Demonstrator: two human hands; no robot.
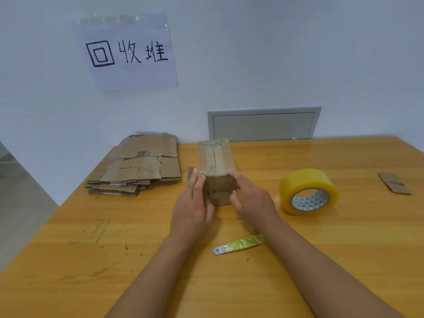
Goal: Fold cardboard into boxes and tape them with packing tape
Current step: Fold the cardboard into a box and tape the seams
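Your left hand (191, 207) and right hand (251, 200) clasp one taped box (216, 173) mid-table, fingers lightly curled against its sides; one stack of flat cardboard (137, 166) lies far left; one tape roll (308, 191) right; one blade (238, 244) near.

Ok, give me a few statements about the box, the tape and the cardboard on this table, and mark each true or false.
1. Both hands, left hand and right hand, hold the small box. True.
2. The tape roll sits on the flat cardboard stack. False: it lies on the table, to the right of the box.
3. The box's top seam is taped. True.
4. The cutter blade is in the right hand. False: it lies on the table between the forearms.
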